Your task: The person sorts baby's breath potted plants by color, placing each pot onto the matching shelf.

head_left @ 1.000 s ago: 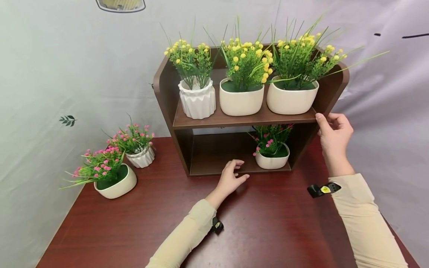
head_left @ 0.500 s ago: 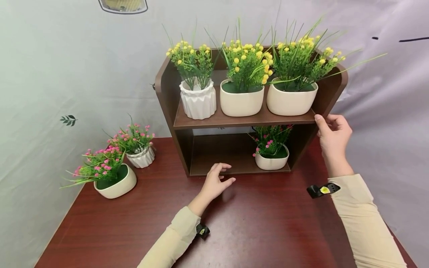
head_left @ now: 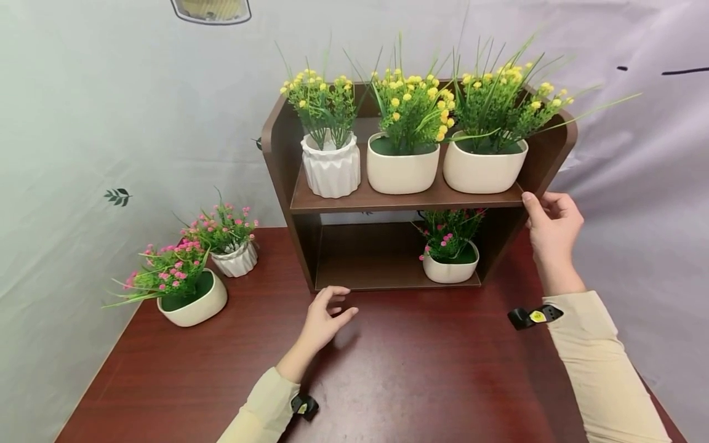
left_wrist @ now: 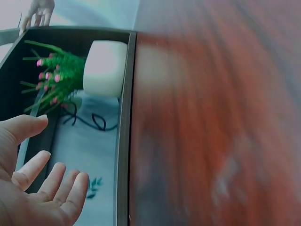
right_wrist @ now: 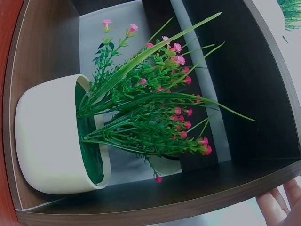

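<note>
A dark brown two-tier shelf point(head_left: 299, 246) stands on the table. My right hand point(head_left: 556, 234) grips the shelf's right side panel near the upper board, thumb on the front edge. My left hand point(head_left: 321, 320) is above the table in front of the shelf's lower left corner, fingers loosely bent and holding nothing. On the lower tier, at the right end, sits a cream pot with pink flowers point(head_left: 451, 271), seen close in the right wrist view. The upper tier bears a white fluted pot point(head_left: 331, 169) and two cream oval pots point(head_left: 403, 172), all with yellow flowers.
Left of the shelf, a cream pot with pink flowers point(head_left: 194, 304) and a white fluted pot with pink flowers point(head_left: 235, 259) stand on the reddish-brown table point(head_left: 421, 369). A pale cloth backdrop point(head_left: 166, 123) hangs behind the table and at its sides.
My left hand has moved leftward and toward me, away from the potted plant on the lower tier. The right hand keeps its hold on the shelf. The head view has shifted slightly.
</note>
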`<state>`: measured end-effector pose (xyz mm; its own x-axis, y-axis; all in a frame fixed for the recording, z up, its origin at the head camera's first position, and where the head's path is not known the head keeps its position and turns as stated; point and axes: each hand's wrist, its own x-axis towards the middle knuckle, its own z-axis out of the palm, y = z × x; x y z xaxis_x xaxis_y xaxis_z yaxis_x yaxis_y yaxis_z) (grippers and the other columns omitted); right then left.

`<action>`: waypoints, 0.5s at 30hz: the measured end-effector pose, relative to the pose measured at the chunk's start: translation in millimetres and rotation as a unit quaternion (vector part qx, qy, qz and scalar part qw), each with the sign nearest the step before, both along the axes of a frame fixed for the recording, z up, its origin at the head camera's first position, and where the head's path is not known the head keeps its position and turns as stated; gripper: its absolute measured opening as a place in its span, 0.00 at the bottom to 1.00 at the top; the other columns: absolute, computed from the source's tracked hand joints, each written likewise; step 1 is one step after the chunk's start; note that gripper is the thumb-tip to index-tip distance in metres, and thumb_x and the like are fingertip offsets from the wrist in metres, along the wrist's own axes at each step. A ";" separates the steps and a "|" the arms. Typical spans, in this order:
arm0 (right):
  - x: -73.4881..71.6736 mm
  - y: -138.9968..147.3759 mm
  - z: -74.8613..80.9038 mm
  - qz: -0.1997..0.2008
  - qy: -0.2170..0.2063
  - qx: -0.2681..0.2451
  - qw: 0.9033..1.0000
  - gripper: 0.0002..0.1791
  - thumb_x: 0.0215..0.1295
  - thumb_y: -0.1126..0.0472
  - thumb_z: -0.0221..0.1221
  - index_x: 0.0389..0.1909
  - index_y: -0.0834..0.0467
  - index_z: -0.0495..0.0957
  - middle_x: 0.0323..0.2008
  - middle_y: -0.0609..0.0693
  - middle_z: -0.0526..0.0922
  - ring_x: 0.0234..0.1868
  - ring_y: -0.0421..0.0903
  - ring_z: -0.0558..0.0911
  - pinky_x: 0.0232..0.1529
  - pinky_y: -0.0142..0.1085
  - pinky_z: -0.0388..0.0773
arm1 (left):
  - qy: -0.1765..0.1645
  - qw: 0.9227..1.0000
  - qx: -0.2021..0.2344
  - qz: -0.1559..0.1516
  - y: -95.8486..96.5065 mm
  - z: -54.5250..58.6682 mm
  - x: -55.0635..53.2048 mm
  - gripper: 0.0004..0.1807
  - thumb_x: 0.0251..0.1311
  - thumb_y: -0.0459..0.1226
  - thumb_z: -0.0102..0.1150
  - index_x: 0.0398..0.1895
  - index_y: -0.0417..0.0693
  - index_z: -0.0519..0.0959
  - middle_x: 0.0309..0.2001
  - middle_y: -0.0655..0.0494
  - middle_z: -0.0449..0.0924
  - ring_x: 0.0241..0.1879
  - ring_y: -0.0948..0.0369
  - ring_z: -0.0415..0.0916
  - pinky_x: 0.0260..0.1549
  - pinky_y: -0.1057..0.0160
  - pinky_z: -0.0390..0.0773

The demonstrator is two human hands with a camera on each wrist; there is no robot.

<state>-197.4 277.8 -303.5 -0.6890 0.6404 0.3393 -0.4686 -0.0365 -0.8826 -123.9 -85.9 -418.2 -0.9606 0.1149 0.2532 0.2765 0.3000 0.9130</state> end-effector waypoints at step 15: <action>0.6 -1.5 -0.2 -0.011 -0.009 -0.007 1.000 0.10 0.52 0.70 0.67 0.21 0.54 0.78 0.17 0.42 0.78 0.16 0.35 0.70 0.15 0.22 0.66 | 0.026 0.984 -0.035 0.175 -74.3 -15.7 -17.5 0.26 0.49 0.27 0.68 0.52 0.31 0.70 0.50 0.34 0.72 0.49 0.42 0.72 0.43 0.47 0.79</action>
